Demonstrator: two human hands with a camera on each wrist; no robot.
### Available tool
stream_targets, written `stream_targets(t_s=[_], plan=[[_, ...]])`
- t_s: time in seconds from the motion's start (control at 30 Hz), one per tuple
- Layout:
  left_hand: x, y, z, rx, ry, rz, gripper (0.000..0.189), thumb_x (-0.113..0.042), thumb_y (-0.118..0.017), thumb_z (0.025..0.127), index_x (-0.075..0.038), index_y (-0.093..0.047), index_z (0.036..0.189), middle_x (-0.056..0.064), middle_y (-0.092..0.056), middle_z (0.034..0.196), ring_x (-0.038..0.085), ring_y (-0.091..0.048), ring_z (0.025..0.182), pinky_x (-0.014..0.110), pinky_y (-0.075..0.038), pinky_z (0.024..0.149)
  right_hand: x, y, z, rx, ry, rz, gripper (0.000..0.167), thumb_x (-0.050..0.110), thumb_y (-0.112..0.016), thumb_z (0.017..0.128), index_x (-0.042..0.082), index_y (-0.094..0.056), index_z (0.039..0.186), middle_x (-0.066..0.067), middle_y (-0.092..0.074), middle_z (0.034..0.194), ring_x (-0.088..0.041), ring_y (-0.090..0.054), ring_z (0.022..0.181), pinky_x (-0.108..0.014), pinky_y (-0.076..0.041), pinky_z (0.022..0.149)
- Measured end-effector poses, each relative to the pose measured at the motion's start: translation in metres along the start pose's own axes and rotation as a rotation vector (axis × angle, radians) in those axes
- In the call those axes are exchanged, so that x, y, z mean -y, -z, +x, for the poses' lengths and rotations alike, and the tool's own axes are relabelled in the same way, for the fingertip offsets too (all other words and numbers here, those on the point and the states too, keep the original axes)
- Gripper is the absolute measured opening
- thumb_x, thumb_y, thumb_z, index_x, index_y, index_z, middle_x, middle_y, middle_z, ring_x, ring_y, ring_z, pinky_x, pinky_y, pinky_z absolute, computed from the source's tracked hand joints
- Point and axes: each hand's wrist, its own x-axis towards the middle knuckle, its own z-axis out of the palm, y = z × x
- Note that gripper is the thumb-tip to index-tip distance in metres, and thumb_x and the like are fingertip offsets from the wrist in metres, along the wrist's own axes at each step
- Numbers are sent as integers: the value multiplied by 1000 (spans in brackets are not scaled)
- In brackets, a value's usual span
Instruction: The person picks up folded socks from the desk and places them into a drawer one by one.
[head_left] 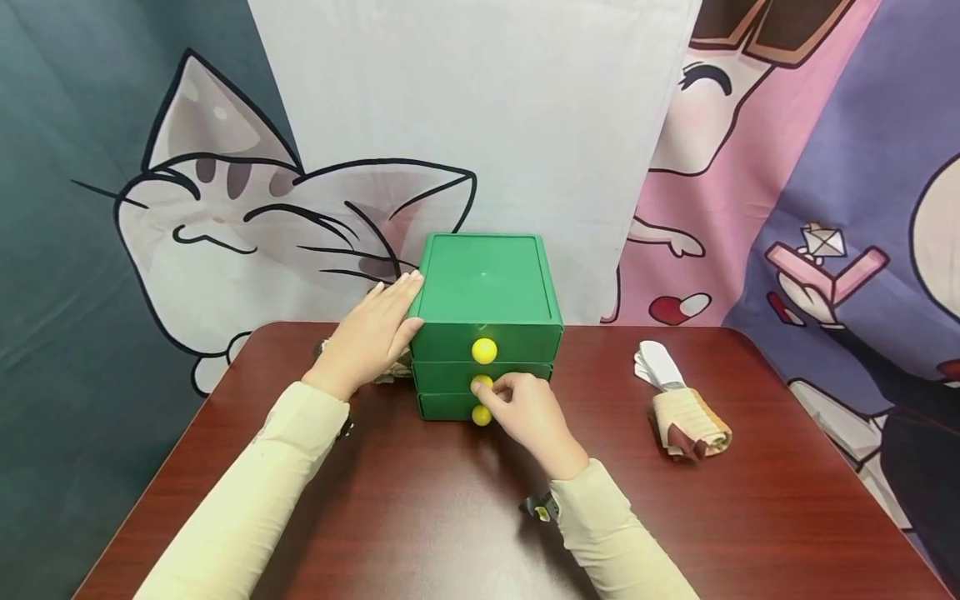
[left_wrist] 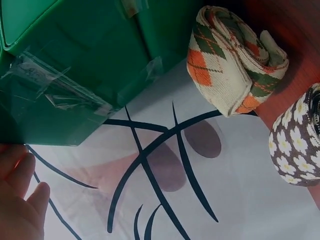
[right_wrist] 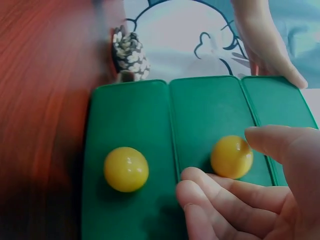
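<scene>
A small green chest of drawers stands on the table, its three drawers stacked, each with a round yellow knob. My left hand rests against the chest's upper left edge with its fingers straight. Thumb and fingers of my right hand pinch the middle yellow knob. Just below, the bottom knob is untouched, and the top knob shows above the hand. In the right wrist view the drawer fronts lie level with each other.
Left of the chest lie rolled argyle socks and a dark daisy-patterned roll. To the right on the table are a white folded sock and a beige-and-brown rolled sock. A cartoon-printed cloth hangs behind.
</scene>
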Motion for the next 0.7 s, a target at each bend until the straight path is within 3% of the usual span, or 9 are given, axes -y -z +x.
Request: stream_targets(t_s=[0.4,0.7], plan=[[1,2,0,3,3,1,61,-35,-42,110,1,-30,158,17,-35,161,32,-33,149,49,-18,125,-1,-4,-6,-2,5,14,30,37,-72,93,15,-73,72,12,-60,54,-6,-58,54,-27,-45,52],[2,2,-1,10,18,-17,60,-35,-41,110,0,-30,158,14,-34,162,30,-31,150,48,-18,125,3,3,-32,15,103,-82,33,38,-72,94,21,-68,65,15,-44,54,-3,-41,53,-22,-38,51]])
